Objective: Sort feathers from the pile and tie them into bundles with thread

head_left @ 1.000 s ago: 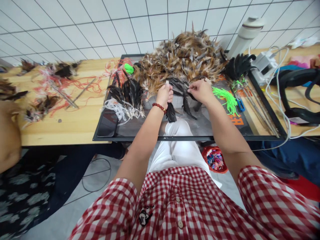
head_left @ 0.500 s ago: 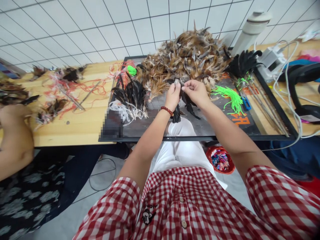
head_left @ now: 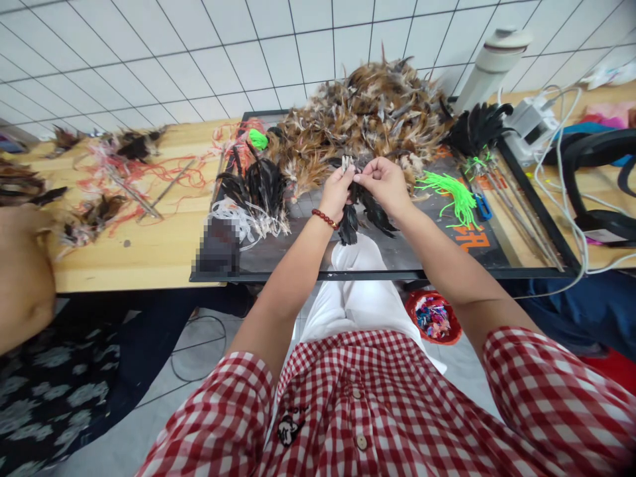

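My left hand (head_left: pixel 338 191) pinches a small bunch of black feathers (head_left: pixel 348 224), whose pale quill ends point up above the fingers and whose dark tips hang below. My right hand (head_left: pixel 385 185) meets it from the right, thumb and forefinger pressed together at the bunch; what they grip is too small to make out. More black feathers (head_left: pixel 376 215) hang under the right hand. Behind both hands lies a large heap of brown feathers (head_left: pixel 368 119). To the left are a black feather pile (head_left: pixel 261 185) and white strips (head_left: pixel 233 218); bright green cords (head_left: pixel 450 192) lie to the right.
A dark board (head_left: pixel 298 255) lies on the wooden table (head_left: pixel 134 265). At right are blue-handled scissors (head_left: pixel 481 207), thin sticks (head_left: pixel 527 215), a black feather bundle (head_left: pixel 477 129), a white bottle (head_left: pixel 491 69) and cables. Another person's arm (head_left: pixel 24 278) rests at left. Below sits a red basket (head_left: pixel 454 331).
The view has shifted slightly. The fingers of my two hands have come closer together at the bunch, and the pale quill ends stand out more above my left fingers.
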`<state>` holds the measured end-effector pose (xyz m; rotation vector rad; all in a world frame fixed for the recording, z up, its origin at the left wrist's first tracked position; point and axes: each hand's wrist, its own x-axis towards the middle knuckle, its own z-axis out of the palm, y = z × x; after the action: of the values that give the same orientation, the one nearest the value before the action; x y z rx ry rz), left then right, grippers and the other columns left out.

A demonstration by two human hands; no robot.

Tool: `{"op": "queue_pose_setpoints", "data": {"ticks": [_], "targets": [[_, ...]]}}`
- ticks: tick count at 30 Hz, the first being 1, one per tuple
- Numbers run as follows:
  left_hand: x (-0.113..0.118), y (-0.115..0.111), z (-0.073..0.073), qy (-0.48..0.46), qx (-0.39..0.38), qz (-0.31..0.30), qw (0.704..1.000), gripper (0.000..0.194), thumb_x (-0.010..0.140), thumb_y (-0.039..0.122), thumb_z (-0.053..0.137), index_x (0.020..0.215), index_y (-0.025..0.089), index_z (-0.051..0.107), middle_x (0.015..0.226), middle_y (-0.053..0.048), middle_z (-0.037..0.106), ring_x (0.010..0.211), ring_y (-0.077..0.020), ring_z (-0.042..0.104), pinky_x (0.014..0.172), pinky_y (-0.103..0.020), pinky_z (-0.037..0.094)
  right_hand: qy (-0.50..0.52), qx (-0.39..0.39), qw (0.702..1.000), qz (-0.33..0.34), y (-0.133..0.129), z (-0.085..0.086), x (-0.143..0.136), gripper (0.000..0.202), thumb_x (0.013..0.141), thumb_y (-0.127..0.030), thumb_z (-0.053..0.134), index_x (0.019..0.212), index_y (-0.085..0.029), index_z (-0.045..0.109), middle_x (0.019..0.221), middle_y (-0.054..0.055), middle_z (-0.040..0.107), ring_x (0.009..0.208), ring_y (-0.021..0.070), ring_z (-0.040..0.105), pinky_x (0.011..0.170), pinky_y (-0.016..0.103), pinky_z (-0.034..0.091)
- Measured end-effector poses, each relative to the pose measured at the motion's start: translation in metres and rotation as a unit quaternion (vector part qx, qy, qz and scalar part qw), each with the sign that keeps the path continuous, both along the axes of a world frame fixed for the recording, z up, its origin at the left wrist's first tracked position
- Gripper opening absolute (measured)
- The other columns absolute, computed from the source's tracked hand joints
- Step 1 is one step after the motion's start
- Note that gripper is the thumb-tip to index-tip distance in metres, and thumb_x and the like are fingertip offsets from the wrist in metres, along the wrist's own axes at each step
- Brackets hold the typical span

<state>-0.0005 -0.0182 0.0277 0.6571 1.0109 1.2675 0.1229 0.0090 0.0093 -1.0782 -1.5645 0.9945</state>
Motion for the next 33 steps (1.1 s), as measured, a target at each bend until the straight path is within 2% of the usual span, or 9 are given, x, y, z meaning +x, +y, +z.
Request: {"op": "queue_pose_setpoints", "data": {"ticks": [6, 13, 16, 18, 21, 24, 28, 31, 33], "targets": [[0.005, -0.004, 0.003, 0.015, 0.002, -0.018, 1.0, 0.027, 0.089, 0.045, 0.071, 0.1, 0.023, 0.06, 0.064, 0.008, 0.049, 0.048, -0.0032, 0.044, 0.049, -0.015, 0.032, 0.03, 0.031, 0.999, 0.018, 0.004, 0.003, 0.005, 0.056, 0.075, -0.079, 0.064, 0.096, -0.028, 0.062, 0.084, 0.002, 0.061, 0.079, 0.0194, 0.059, 0.066, 0.034, 0.048], [0.003, -0.009, 0.006, 0.001, 0.026, -0.096, 0.995, 0.02, 0.092, 0.031, 0.068, 0.083, 0.018, 0.056, 0.061, 0.006, 0.047, 0.048, -0.0024, 0.042, 0.047, -0.014, 0.033, 0.046, 0.004, 0.999, 0.001, 0.013, -0.001, 0.013, 0.054, 0.078, -0.074, 0.067, 0.099, -0.024, 0.069, 0.088, 0.005, 0.068, 0.085, 0.021, 0.066, 0.069, 0.035, 0.055], [0.001, -0.01, 0.007, -0.029, 0.016, -0.129, 0.991, 0.025, 0.094, 0.034, 0.066, 0.08, 0.018, 0.052, 0.06, 0.007, 0.042, 0.05, -0.0028, 0.047, 0.052, -0.013, 0.041, 0.05, -0.002, 0.999, 0.01, 0.014, -0.001, 0.015, 0.065, 0.08, -0.082, 0.056, 0.113, -0.027, 0.068, 0.104, 0.005, 0.071, 0.096, 0.022, 0.069, 0.074, 0.034, 0.058], [0.0, -0.012, 0.008, -0.046, -0.006, -0.159, 0.986, 0.028, 0.094, 0.038, 0.065, 0.081, 0.018, 0.05, 0.059, 0.008, 0.04, 0.05, -0.0038, 0.049, 0.051, -0.013, 0.042, 0.054, 0.018, 0.998, 0.033, 0.01, 0.003, 0.015, 0.07, 0.082, -0.085, 0.048, 0.122, -0.031, 0.067, 0.118, 0.004, 0.071, 0.108, 0.0229, 0.068, 0.083, 0.036, 0.059], [-0.002, -0.013, 0.011, -0.068, -0.038, -0.198, 0.977, 0.033, 0.093, 0.046, 0.064, 0.083, 0.019, 0.049, 0.06, 0.009, 0.04, 0.042, -0.0024, 0.04, 0.041, -0.011, 0.031, 0.074, 0.052, 0.991, 0.094, 0.003, 0.008, 0.014, 0.07, 0.084, -0.084, 0.048, 0.125, -0.031, 0.069, 0.129, 0.004, 0.07, 0.12, 0.0239, 0.064, 0.1, 0.041, 0.055], [-0.005, -0.011, 0.013, -0.086, -0.047, -0.222, 0.97, 0.039, 0.096, 0.054, 0.055, 0.082, 0.018, 0.049, 0.06, 0.007, 0.041, 0.037, -0.0009, 0.031, 0.035, -0.011, 0.019, 0.079, 0.051, 0.988, 0.122, -0.001, 0.009, 0.013, 0.068, 0.084, -0.082, 0.05, 0.12, -0.028, 0.073, 0.128, 0.005, 0.072, 0.12, 0.0241, 0.065, 0.108, 0.043, 0.051], [-0.006, -0.008, 0.013, -0.1, -0.052, -0.209, 0.971, 0.04, 0.101, 0.053, 0.046, 0.081, 0.018, 0.048, 0.057, 0.008, 0.037, 0.035, -0.0004, 0.025, 0.034, -0.011, 0.016, 0.061, 0.027, 0.991, 0.115, 0.002, 0.004, 0.013, 0.075, 0.082, -0.084, 0.051, 0.123, -0.025, 0.072, 0.128, 0.006, 0.073, 0.119, 0.0241, 0.065, 0.106, 0.042, 0.052], [-0.005, -0.008, 0.014, -0.095, -0.059, -0.181, 0.977, 0.034, 0.101, 0.046, 0.05, 0.081, 0.018, 0.046, 0.056, 0.009, 0.035, 0.035, -0.0001, 0.024, 0.035, -0.01, 0.014, 0.036, 0.035, 0.993, 0.107, 0.007, 0.002, 0.014, 0.078, 0.083, -0.084, 0.048, 0.125, -0.024, 0.071, 0.127, 0.008, 0.073, 0.117, 0.0242, 0.066, 0.102, 0.041, 0.054], [-0.007, -0.007, 0.015, -0.102, -0.067, -0.142, 0.982, 0.034, 0.099, 0.048, 0.054, 0.082, 0.019, 0.046, 0.057, 0.01, 0.035, 0.035, 0.0, 0.024, 0.036, -0.01, 0.014, -0.015, 0.054, 0.996, 0.064, 0.009, 0.004, 0.018, 0.073, 0.085, -0.081, 0.049, 0.123, -0.023, 0.072, 0.123, 0.008, 0.074, 0.113, 0.0245, 0.067, 0.099, 0.042, 0.055]]}}
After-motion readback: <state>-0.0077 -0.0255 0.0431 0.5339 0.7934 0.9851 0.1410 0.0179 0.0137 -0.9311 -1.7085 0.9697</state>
